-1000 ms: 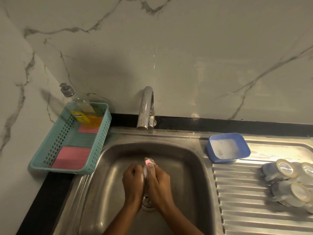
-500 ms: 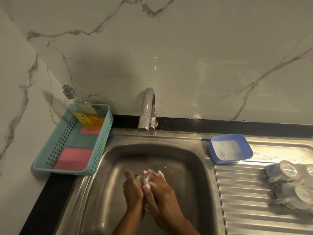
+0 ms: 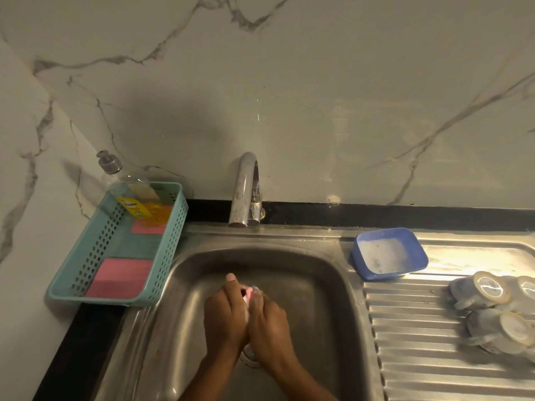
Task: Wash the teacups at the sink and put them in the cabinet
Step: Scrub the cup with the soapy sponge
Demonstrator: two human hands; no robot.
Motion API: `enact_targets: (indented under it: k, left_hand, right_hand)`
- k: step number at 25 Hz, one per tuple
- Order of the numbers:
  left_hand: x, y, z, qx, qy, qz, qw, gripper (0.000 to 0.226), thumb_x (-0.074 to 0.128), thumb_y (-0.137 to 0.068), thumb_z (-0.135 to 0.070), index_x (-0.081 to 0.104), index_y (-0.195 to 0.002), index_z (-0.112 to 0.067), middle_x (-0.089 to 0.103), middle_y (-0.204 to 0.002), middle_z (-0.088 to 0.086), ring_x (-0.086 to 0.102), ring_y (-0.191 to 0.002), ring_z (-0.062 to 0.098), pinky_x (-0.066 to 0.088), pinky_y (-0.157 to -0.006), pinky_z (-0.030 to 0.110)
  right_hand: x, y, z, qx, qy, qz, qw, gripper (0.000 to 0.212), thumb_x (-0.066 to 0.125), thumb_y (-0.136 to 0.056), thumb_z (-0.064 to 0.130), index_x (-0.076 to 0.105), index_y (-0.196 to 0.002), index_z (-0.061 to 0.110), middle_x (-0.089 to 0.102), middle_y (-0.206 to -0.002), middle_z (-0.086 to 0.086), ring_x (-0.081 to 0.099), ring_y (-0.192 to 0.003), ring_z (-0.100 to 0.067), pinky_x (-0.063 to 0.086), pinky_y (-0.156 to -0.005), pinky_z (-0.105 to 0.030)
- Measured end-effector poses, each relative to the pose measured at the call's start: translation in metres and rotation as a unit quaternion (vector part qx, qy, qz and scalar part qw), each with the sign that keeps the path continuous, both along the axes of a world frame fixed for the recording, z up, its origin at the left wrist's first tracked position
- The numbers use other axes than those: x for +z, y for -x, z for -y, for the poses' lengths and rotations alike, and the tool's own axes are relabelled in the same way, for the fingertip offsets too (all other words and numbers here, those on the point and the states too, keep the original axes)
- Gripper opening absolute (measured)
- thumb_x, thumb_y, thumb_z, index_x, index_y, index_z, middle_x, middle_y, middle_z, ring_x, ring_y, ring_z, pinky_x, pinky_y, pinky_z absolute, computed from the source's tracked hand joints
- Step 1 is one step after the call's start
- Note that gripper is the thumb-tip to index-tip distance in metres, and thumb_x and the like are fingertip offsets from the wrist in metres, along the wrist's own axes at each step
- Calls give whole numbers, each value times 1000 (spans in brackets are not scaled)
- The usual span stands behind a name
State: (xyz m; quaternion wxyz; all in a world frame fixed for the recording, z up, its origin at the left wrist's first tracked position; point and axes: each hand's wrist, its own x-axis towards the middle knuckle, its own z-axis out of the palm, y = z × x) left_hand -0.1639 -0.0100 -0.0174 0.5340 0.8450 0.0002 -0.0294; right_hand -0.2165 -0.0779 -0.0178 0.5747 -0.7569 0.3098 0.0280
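Note:
Over the steel sink (image 3: 318, 285) my left hand (image 3: 224, 316) and my right hand (image 3: 269, 322) are pressed together around a soapy pink sponge (image 3: 249, 292). Only its top edge shows between my fingers. My left thumb sticks up. Whether a cup is also between my palms is hidden. Several pale teacups with gold rims lie on their sides on the ribbed drainboard at the right, one nearer the wall (image 3: 480, 290) and one nearer me (image 3: 503, 328). No cabinet is in view.
The tap (image 3: 246, 189) stands behind the sink with no water running. A blue tub (image 3: 388, 253) of soapy water sits right of the basin. A teal basket (image 3: 170, 247) at the left holds a soap bottle (image 3: 130, 192) and pink sponges (image 3: 118, 276).
My hands have kept rubbing around the sponge, twisting and dipping slightly toward me, then straightening. My left thumb is now raised. The cups on the drainboard have not moved.

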Motion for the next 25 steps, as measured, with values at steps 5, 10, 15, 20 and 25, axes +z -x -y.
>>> enact_targets:
  k: [5, 10, 15, 20, 25]
  left_hand:
    - [-10, 2, -1, -22, -18, 35, 999, 64, 33, -98, -56, 69, -67, -13, 69, -61, -3, 66, -62, 10, 54, -61, 43]
    - [-8, 3, 2, -25, 26, 71, 997, 49, 40, -98, -54, 73, -81, -22, 72, -80, -7, 69, -81, 12, 55, -74, 34]
    - [-2, 5, 22, 150, 146, -244, 947, 49, 47, -95, -48, 75, -85, -9, 76, -84, 13, 73, -81, 31, 59, -82, 50]
    - [12, 8, 21, 140, 283, -331, 889, 42, 49, -83, -26, 74, -104, 1, 74, -102, 27, 72, -93, 43, 56, -92, 51]
    - [15, 7, 23, 160, 257, -311, 901, 29, 45, -92, -12, 71, -83, -2, 70, -74, 19, 67, -62, 32, 50, -65, 35]
  right_hand:
    - [8, 1, 15, 67, -35, 16, 997, 45, 30, -110, 32, 70, -98, 17, 73, -92, 4, 66, -81, 1, 54, -79, -23]
    - [-2, -6, 18, -58, -188, 5, 980, 47, 38, -107, 39, 72, -97, 9, 75, -89, -12, 72, -81, -19, 58, -71, -32]
    - [-13, 13, -2, -74, -70, 143, 984, 37, 53, -104, 29, 57, -141, 28, 60, -135, 22, 50, -130, 8, 41, -110, -20]
    - [-17, 13, -1, 14, -21, 164, 986, 45, 29, -109, 38, 36, -153, 35, 34, -156, 26, 17, -148, 9, 12, -121, -20]
    - [0, -22, 26, -73, -189, 78, 976, 37, 39, -107, 37, 65, -99, 10, 66, -76, -9, 66, -64, -14, 52, -59, -27]
